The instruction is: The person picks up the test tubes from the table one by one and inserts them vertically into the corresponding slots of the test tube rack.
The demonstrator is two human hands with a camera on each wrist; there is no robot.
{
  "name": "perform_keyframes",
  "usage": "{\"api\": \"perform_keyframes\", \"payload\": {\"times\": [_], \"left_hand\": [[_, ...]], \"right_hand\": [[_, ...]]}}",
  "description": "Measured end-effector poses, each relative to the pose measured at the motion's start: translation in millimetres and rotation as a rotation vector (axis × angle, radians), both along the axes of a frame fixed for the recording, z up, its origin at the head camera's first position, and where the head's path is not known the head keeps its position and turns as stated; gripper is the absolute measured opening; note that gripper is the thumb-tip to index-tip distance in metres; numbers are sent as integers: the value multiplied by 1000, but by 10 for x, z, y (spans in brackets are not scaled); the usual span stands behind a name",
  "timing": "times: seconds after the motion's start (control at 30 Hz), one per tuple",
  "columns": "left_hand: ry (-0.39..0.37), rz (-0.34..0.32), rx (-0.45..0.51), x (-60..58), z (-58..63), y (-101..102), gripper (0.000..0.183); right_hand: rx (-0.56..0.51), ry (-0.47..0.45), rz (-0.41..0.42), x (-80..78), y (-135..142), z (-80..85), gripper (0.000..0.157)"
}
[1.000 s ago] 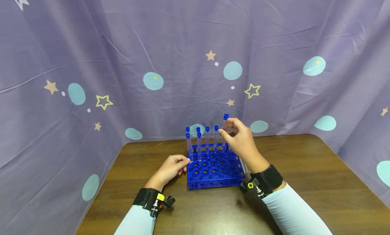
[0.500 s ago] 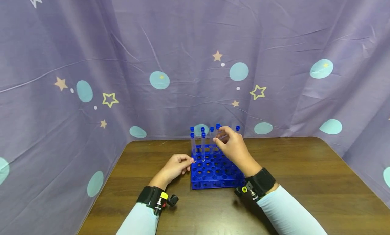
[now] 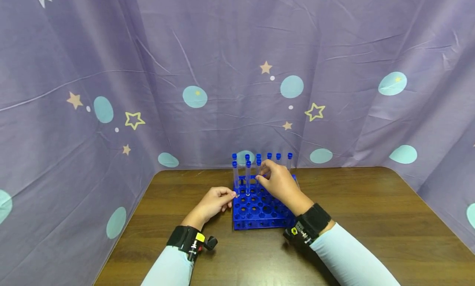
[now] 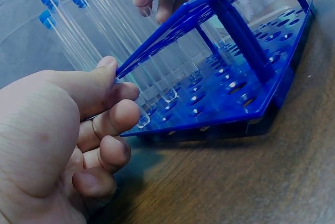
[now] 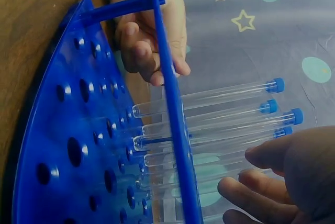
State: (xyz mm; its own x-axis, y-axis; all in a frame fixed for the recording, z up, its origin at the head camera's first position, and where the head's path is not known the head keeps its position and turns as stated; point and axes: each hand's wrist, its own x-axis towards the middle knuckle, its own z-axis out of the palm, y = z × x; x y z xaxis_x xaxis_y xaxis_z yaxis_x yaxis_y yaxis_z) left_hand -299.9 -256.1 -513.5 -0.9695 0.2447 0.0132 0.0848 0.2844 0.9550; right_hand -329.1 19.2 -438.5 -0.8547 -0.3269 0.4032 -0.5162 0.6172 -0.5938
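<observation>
A blue test tube rack (image 3: 264, 223) stands on the wooden table, its upper and lower plates full of holes. My left hand (image 3: 214, 202) pinches the near left edge of the upper plate between thumb and index finger, the other fingers curled below. My right hand (image 3: 281, 183) holds a clear, blue-capped test tube (image 3: 258, 162) by its upper part, upright in the second row from the back. Two more tubes, such as this front-left test tube (image 3: 248, 176), stand left of it in that row. Behind them runs a back row of capped tubes (image 3: 290, 156), partly hidden by the right hand.
The brown wooden table (image 3: 371, 220) reaches out on both sides of the rack. A purple curtain (image 3: 230, 51) with stars and dots hangs close behind it. Black straps with small cameras sit on both wrists, the right wrist strap (image 3: 315, 222) near the rack's front right corner.
My right hand has moved left and down, bringing the raised test tube from the right back into the second row. The left hand keeps its grip on the rack. The head view has shifted slightly.
</observation>
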Motion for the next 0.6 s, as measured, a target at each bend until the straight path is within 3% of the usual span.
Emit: {"api": "perform_keyframes", "payload": {"times": [0.3,0.6], "left_hand": [[-5,-7,1,-6,0,-4,29],[-8,2,1,9,19,-3,30]], "right_hand": [[27,44,-5,-20,-1,-11,20],[26,12,-14,-19,1,7,17]]}}
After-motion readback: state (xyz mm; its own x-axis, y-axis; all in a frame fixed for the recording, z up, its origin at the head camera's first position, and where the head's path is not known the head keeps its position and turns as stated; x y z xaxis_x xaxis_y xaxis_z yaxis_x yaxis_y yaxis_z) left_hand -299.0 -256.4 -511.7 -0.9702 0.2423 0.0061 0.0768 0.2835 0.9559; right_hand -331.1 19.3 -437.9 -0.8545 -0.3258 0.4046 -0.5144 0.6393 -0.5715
